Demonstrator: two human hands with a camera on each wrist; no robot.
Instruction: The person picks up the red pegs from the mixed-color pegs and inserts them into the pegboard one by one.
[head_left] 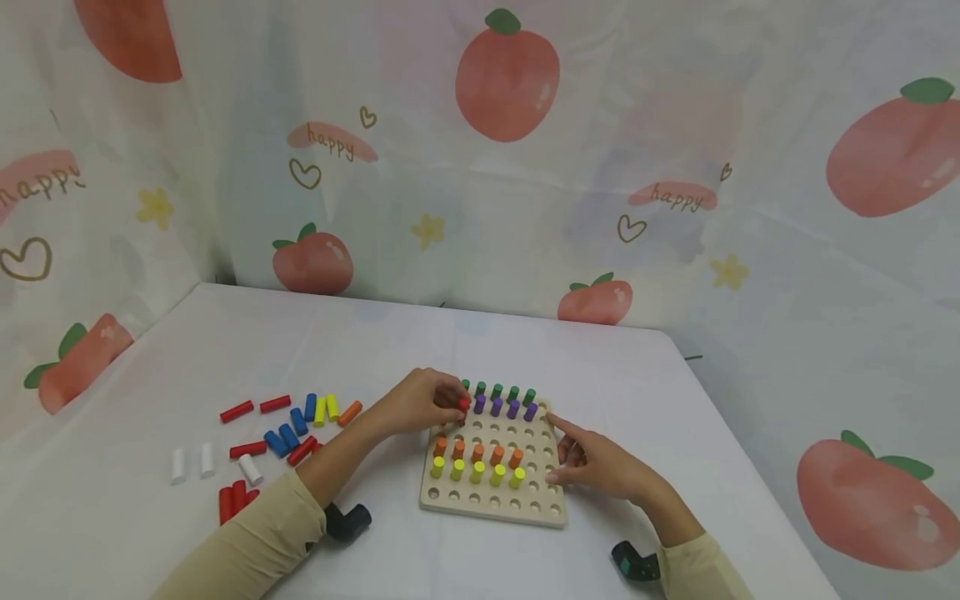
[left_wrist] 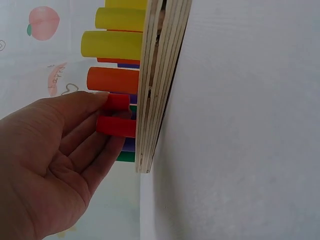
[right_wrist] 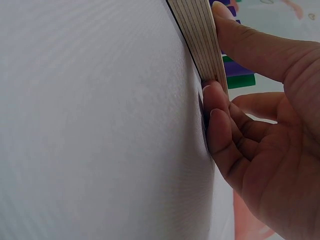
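A wooden pegboard [head_left: 491, 507] lies on the table, with rows of green pegs [head_left: 497, 390], purple pegs [head_left: 497, 407], orange pegs [head_left: 477, 452] and yellow pegs [head_left: 477, 472] standing in it. Over its left side, my left hand [head_left: 423, 402] pinches a red peg [left_wrist: 117, 102] between thumb and fingers. Another red peg [left_wrist: 116, 126] stands upright in the board right beside those fingers. My right hand [head_left: 600, 462] holds the board's right edge; in the right wrist view its thumb [right_wrist: 240, 37] lies on the top face and curled fingers [right_wrist: 220, 130] are against the side.
Loose red pegs [head_left: 237, 411], blue pegs [head_left: 288, 436], white pegs [head_left: 207, 460], yellow pegs [head_left: 320, 412] and an orange peg [head_left: 349, 413] lie left of the board. Black devices [head_left: 348, 523] show near both wrists. A printed curtain [head_left: 480, 217] hangs behind the white table [head_left: 360, 333].
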